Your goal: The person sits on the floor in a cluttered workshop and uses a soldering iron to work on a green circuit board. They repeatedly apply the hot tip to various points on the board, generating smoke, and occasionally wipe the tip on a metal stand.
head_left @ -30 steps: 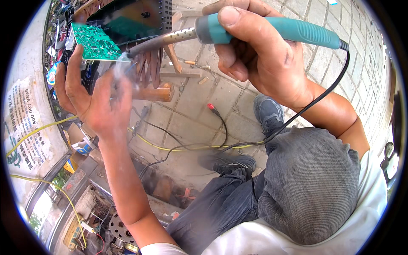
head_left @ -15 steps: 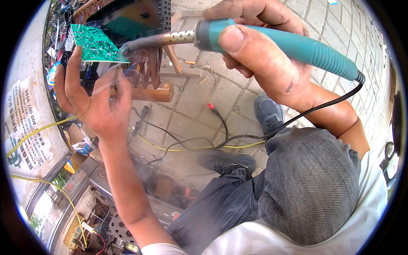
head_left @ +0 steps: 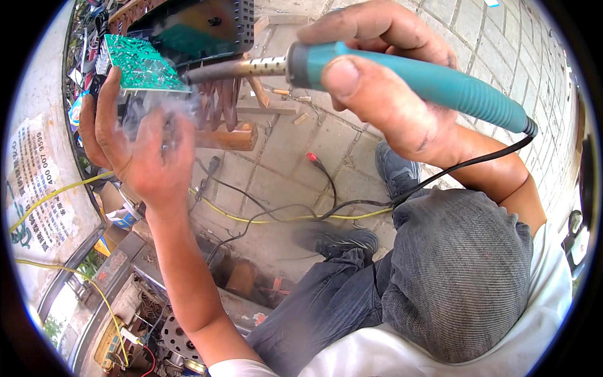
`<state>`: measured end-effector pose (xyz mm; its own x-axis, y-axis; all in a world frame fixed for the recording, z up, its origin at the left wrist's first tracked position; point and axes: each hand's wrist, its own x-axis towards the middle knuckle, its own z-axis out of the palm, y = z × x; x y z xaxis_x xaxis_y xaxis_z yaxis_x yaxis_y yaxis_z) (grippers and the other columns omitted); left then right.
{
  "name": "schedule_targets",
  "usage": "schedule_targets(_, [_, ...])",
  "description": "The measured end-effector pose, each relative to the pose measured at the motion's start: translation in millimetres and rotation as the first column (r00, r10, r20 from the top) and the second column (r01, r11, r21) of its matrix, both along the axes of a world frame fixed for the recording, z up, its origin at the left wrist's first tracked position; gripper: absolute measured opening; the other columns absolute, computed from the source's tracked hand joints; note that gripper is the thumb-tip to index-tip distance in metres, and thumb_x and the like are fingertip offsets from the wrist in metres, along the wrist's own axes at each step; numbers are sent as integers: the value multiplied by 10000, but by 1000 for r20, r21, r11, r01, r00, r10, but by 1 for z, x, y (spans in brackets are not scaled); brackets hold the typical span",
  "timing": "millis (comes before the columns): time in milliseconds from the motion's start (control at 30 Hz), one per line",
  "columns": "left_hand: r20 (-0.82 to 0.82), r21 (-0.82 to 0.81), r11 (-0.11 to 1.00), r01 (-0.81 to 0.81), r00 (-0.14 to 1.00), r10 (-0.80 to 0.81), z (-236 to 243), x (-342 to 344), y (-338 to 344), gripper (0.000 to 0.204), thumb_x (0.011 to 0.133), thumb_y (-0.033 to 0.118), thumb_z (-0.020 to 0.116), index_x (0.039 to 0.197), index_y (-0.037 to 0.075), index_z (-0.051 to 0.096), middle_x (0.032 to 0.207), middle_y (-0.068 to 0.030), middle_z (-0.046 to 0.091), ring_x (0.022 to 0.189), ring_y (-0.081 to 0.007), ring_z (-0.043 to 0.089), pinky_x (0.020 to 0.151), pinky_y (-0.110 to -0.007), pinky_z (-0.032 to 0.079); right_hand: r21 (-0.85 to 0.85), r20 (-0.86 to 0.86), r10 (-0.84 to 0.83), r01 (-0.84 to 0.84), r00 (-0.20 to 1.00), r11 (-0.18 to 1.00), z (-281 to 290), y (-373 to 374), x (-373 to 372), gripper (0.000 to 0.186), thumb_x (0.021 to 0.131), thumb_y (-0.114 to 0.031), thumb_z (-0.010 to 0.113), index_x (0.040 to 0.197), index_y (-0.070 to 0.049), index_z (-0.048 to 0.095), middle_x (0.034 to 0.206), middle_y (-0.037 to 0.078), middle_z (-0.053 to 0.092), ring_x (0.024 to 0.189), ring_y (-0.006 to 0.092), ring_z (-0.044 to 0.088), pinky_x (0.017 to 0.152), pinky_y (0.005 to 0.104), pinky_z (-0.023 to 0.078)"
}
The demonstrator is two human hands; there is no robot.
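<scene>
Right hand (head_left: 411,116) curls fingers around soldering iron (head_left: 308,65) beside green circuit board (head_left: 141,65); left hand (head_left: 151,160), fingers half-spread, touches board's edge, grip unclear through smoke (head_left: 162,103)

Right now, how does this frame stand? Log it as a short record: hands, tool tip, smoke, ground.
left hand: at the green circuit board, one finger overlapping its left edge; grip partly veiled
right hand: holds a teal-handled soldering iron
tip: by the board's right edge; contact unclear
smoke: between board and left hand
ground: paving, yellow cable, wooden block
</scene>
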<state>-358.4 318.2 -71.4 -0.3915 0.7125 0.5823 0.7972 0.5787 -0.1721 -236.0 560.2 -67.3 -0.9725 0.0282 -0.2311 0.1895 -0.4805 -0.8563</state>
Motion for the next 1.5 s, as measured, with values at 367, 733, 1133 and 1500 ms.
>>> schedule_targets(367, [32,-42,998,-54,998,55,4,2,0,137,663,153,739,796,167,708,1327,-42,530,1282,-293,334,1069,-400,249,281,-217,-143,202,966,938,-21,4,3,370,867,-300,622,1111,-25,577,776,73,586,569,86,495,516,221,419])
schedule_targets(733, [12,135,987,82,996,-84,21,4,-15,298,764,191,644,1059,155,656,1369,-229,461,1309,-413,362,1127,-480,137,256,-158,-153,190,975,948,1,8,6,419,848,-323,614,1141,-33,535,876,93,588,700,131,550,602,254,494])
schedule_targets(1133, [-135,570,-44,-820,-41,-990,54,93,59,675,904,300,456,1423,-62,224,1524,-278,72,1426,-314,172,1173,-467,96,333,-774,-13,423,633,843,6,-3,-21,490,967,-234,524,1367,-26,332,883,202,639,662,179,611,598,291,509])
schedule_targets(1500, [-115,583,-65,-810,-4,-993,45,123,85,795,872,325,542,1460,-8,124,1488,-277,165,1392,-330,235,1129,-477,248,18,-494,-51,69,868,997,19,-28,-6,559,810,-2,690,1286,-71,404,967,70,572,789,106,553,702,250,478])
